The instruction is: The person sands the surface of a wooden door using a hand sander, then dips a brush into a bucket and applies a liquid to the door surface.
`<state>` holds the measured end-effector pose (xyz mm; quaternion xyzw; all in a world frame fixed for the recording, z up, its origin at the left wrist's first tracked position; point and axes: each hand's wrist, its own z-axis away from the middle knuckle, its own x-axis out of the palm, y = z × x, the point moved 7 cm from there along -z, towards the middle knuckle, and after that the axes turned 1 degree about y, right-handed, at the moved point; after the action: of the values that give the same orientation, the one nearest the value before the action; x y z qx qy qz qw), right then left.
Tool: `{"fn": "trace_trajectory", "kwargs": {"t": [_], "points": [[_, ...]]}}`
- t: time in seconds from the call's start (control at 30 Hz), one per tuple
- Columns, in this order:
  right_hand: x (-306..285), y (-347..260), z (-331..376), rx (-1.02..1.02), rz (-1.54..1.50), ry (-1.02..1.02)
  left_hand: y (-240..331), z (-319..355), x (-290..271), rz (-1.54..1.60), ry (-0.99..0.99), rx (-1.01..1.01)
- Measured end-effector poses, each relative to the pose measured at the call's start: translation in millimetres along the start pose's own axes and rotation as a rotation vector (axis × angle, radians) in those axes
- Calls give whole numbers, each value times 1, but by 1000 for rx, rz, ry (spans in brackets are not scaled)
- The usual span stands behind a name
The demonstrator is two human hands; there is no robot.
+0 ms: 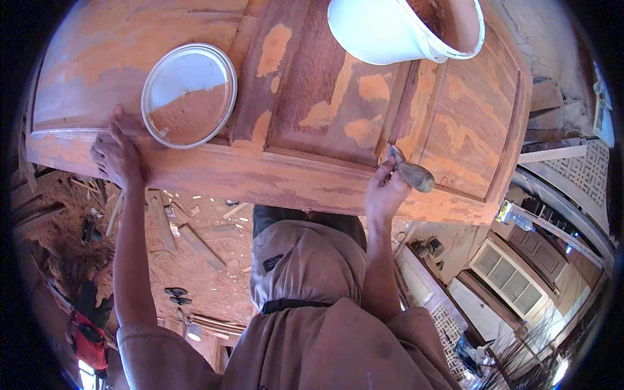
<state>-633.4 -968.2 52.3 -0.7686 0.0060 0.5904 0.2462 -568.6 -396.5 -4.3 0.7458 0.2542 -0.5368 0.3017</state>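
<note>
Door panel (pixel 338 117), brown wood blotched with orange filler patches, lies flat across the upper half of my view, its near edge running just above my torso. At the far left I see my left hand (pixel 116 156) pressed on that near edge, fingers (pixel 120 130) curled over the rim and gripping the wood itself, nothing else in it. Just beside it to the right, a round metal lid (pixel 189 95) sits on the panel, rim up, smeared with reddish paste in its lower half. Below the door, wood scraps (pixel 188 234) and shavings litter the dusty floor. Further right, my right hand (pixel 387 192) is clenched around the handle of a putty knife (pixel 408 170), whose blade touches the moulded groove of the panel. Above it, at the top edge, stands a white bucket (pixel 390 29), tilted toward me on the door
</note>
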Motion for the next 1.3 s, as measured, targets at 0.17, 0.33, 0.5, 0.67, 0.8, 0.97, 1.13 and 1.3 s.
{"fn": "trace_trajectory", "kwargs": {"t": [0.17,0.33,0.5,0.67,0.8,0.97,1.13,1.3], "points": [[0,-4,5,150,-228,-41,15,5,-8,21,-27,-4],[1,23,9,434,-780,-3,9,2,-3,13,-41,15],[-26,69,0,744,-1344,93,7,3,-4,-34,-6,22],[-57,98,-8,816,-1295,138,3,-1,3,-38,14,47],[-52,81,5,804,-1276,71,7,0,3,-11,-56,26],[-43,74,25,746,-1093,-118,1,-1,0,-25,-39,7],[-57,79,29,609,-889,-218,7,5,-5,23,-24,-23],[-69,69,18,555,-862,-274,4,3,-2,3,6,3]]}}
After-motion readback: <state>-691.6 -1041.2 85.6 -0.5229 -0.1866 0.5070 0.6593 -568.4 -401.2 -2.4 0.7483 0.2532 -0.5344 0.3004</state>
